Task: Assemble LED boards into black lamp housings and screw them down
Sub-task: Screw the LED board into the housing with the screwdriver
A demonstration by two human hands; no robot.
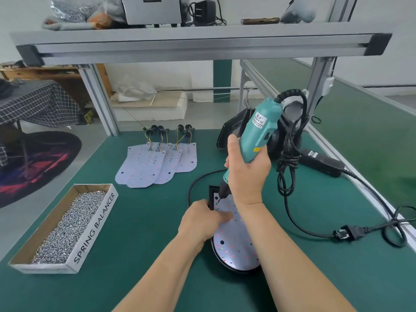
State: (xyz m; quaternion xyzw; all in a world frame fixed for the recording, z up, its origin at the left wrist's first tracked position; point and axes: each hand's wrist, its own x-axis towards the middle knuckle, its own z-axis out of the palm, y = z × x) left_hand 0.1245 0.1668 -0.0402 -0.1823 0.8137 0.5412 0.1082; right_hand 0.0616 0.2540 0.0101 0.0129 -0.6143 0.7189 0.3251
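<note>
Bench notes, head view. Green mat (pixel 135 221) covers the table, under a grey aluminium shelf frame (pixel 198 41).

Around the work: the driver's black cable (pixel 289 158) hangs in a knotted bundle just right of the right hand, then loops across the mat to a plug (pixel 346 233) near the right edge. A black power brick (pixel 322 162) lies far right. Spare black lamp shells (pixel 229 129) lean behind the driver, partly hidden by it. My right forearm crosses the right side of the board and hides it there.

Containers: a shallow cardboard tray (pixel 94 230) at near left, printed SPRING BALANCER – heaped with small silver screws (pixel 67 226).

Task pieces: the black housing (pixel 225 265), rounded at its near end, sits near centre, with an LED board (pixel 234 242) lying inside it – pale and flat, dotted with red and dark spots. Further back, left of centre, a fanned stack of spare boards (pixel 155 165) of the same tongue shape, with yellow and black wires at their far ends.

Hands: right hand (pixel 246 174) is wrapped tight round the teal plastic screwdriver (pixel 258 131), which tilts right, with its bit down at the board's far left corner. Left hand (pixel 202 219) sits at the housing's left rim, fingers curled over it, thumb laid flat on the board.
</note>
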